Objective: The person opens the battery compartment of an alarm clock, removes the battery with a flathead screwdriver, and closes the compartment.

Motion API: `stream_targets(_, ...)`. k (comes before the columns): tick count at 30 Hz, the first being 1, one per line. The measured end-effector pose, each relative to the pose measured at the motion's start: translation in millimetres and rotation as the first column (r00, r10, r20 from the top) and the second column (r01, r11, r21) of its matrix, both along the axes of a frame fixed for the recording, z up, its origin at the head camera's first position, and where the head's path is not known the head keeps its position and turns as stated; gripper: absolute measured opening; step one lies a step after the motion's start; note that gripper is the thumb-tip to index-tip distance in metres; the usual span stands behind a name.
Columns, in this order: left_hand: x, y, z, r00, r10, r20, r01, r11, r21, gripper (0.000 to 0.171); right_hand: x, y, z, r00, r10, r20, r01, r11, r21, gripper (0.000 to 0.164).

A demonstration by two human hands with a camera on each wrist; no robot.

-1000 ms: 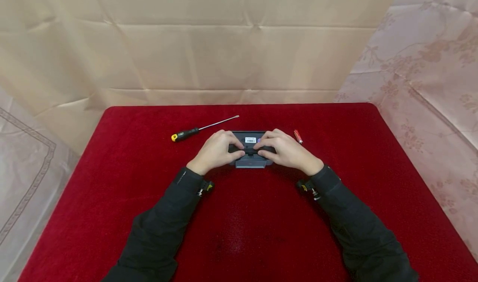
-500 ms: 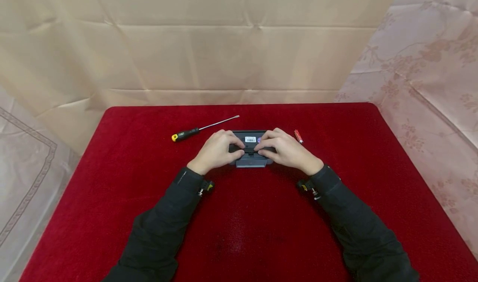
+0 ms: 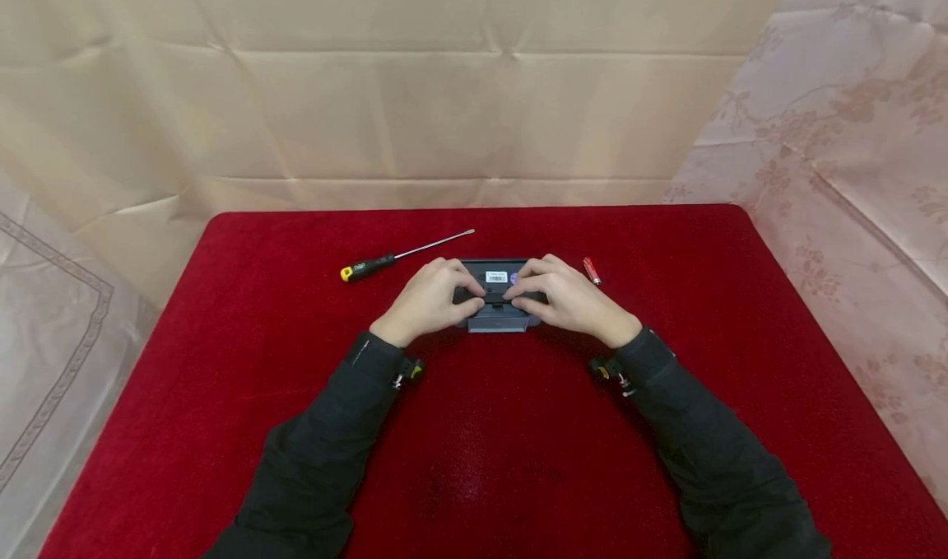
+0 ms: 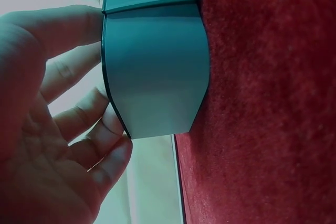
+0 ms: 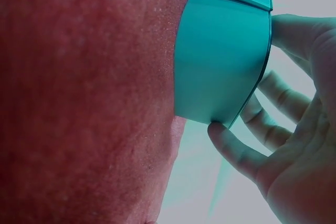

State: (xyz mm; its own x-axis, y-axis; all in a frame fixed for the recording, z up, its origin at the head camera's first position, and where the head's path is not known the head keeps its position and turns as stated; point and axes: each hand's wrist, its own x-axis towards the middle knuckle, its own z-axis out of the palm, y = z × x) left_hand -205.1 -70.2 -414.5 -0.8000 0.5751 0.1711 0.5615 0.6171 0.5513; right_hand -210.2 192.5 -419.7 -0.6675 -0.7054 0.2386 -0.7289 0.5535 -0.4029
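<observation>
A dark grey boxy device (image 3: 497,322) with a white barcode label and a small purple sticker on its upward side lies on the red cloth. My left hand (image 3: 432,295) bends over its left part, index fingertip and thumb tip close together at a dark strip across the device. From the other side my right hand (image 3: 566,300) mirrors this, thumb and index finger on the same strip. In the left wrist view the device's smooth side (image 4: 155,66) faces the camera, thumb at its edge. Little fingers reach the device's end (image 5: 220,66) in both wrist views. What lies under the fingertips is hidden.
A flat-tip screwdriver (image 3: 370,266) with a black and yellow handle lies left of the device, its shaft slanting toward the back. A small red battery (image 3: 591,271) rests beyond the right hand. Behind the table (image 3: 474,460) hangs a beige cloth (image 3: 444,114).
</observation>
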Motion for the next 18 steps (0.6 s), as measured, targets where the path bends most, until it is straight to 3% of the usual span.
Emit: stream_targets(18,1.4,-3.3,1.9,0.998,-0.052,-0.022,0.051,0.997,-0.060,0.019,1.0,-0.6,0.8,1.000,0.000,0.015,0.000,1.000,0.011,0.023)
